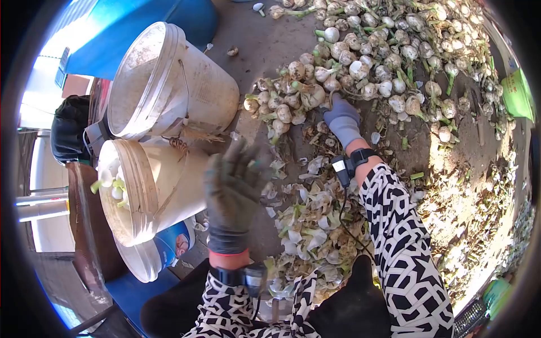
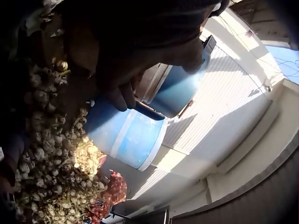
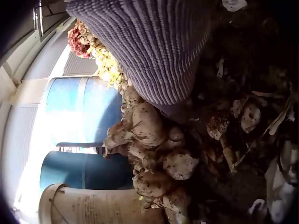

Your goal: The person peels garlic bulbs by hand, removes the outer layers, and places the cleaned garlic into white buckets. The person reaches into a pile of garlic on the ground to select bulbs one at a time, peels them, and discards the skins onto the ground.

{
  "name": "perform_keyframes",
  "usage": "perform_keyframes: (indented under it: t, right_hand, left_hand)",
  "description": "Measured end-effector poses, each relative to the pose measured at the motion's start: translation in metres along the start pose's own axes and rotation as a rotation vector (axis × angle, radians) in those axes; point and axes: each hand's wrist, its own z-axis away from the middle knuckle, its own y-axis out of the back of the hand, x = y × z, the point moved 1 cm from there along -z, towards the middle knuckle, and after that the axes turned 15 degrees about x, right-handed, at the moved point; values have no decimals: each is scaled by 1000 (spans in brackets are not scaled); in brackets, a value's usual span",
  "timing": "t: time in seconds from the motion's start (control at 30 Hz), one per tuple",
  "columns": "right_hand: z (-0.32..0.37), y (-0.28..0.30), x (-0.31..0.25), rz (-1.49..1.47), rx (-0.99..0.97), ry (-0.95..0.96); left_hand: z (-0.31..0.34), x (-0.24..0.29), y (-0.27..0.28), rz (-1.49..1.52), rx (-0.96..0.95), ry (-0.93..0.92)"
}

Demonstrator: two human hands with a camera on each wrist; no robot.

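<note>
A person in black-and-white geometric-patterned sleeves is working over a heap of round, soil-flecked, papery white bulbs (image 1: 360, 70) spreading across rough ground from 12 to 2 o'clock. The right hand (image 1: 342, 121), wearing a ribbed, purple-grey knit glove, is reaching to the heap's near edge just past 12 o'clock; its fingertips are hidden among the bulbs, so how far they are closing, or on what, cannot be told. The left hand (image 1: 232, 191), in a dark grey-green glove, is hovering open near the center, blurred, its fingers extended and holding nothing visible. At 9 o'clock, a scuffed white plastic bucket (image 1: 174, 177) is lying tilted, smooth bulbs with green stems (image 1: 117, 191) showing in its mouth. Crinkled, papery peelings (image 1: 307, 225) are lying at 5 o'clock.
</note>
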Motion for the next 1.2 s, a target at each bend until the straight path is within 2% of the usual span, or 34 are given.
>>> perform_keyframes:
  t: [0.07,0.1,0.17,0.2,0.27,0.3,0.33,0.37,0.4,0.43,0.47,0.5,0.53,0.57,0.6,0.63,0.7,0.73,0.77,0.8,0.83,0.87,0.9,0.93,0.97,1.0,1.03,1.1,1.13,1.17,1.2]
  right_hand:
    - [13,6,11,-264,-27,19]
    - [33,12,18,-430,-38,6]
    - [87,33,19,-613,34,89]
    - [116,49,17,-675,7,139]
    - [149,69,25,-730,-26,174]
    - [155,73,34,-1065,-151,16]
    - [157,80,39,-1395,-271,-151]
    - [155,91,44,-1390,-258,-153]
    - [150,103,48,-1304,-274,-148]
    - [146,110,51,-1217,-292,-147]
    - [144,104,49,-1082,-284,-69]
    - [144,108,48,-1082,-281,-75]
    - [144,120,43,-1009,-280,-27]
    - [143,127,41,-936,-281,23]
    - [145,116,46,-1017,-223,62]
    - [147,115,47,-1019,-224,63]
    - [151,115,50,-1067,-128,53]
    - [150,123,53,-1068,-128,53]
    - [149,134,56,-1221,-333,-151]
    - [150,139,57,-1360,-543,-361]
    - [151,136,59,-1361,-545,-361]
    - [155,133,60,-1533,-644,-413]
    - [158,131,60,-1705,-743,-464]
    - [162,141,46,-1713,-679,-571]
    - [159,141,48,-1713,-682,-569]
    - [155,141,53,-1721,-815,-540]
    - [154,140,55,-1726,-944,-512]
    - [153,133,50,-1745,-886,-490]
    - [152,131,49,-1552,-854,-331]
    - [153,131,44,-1357,-820,-182]
    - [158,137,37,-1332,-859,-199]
  left_hand:
    - [-17,-37,-3,-438,25,-70]
    - [-33,-61,7,-429,30,-73]
    - [-60,-109,25,-800,-8,-150]
    - [-58,-117,16,-796,-11,-138]
    - [-47,-124,-5,-435,4,58]
    - [-41,-122,-8,-436,2,68]
    - [-34,-118,-12,-436,-94,-10]
    - [-28,-116,-17,-432,-194,-91]
    - [-21,-119,-20,-428,-211,-100]
    - [-17,-119,-28,-534,-275,-201]
    - [-10,-113,-33,-892,-336,-484]
    - [-3,-106,-38,-1244,-390,-774]
    - [-2,-109,-37,-1245,-393,-771]
    - [-2,-113,-35,-1120,-352,-687]
    - [-2,-115,-33,-994,-310,-606]
    - [-2,-113,-32,-996,-308,-606]
    - [-1,-111,-32,-526,-416,-314]
    - [5,-109,-36,-454,-376,-200]
    - [9,-103,-39,-456,-374,-200]
    - [10,-97,-42,-263,-374,89]
    - [10,-93,-42,-66,-367,376]
    - [5,-95,-38,74,-522,431]
    - [3,-94,-37,74,-521,431]
    - [1,-91,-35,-563,-547,-174]
    - [-1,-88,-34,-1178,-500,-804]
    - [-12,-89,-30,-1249,-431,-890]
    - [-10,-88,-32,-1252,-435,-890]
    - [-8,-85,-32,-609,48,-186]
    - [0,-85,-30,-618,-73,-231]
    - [12,-87,-34,-623,-70,-225]
    - [26,-90,-44,-757,-151,-444]
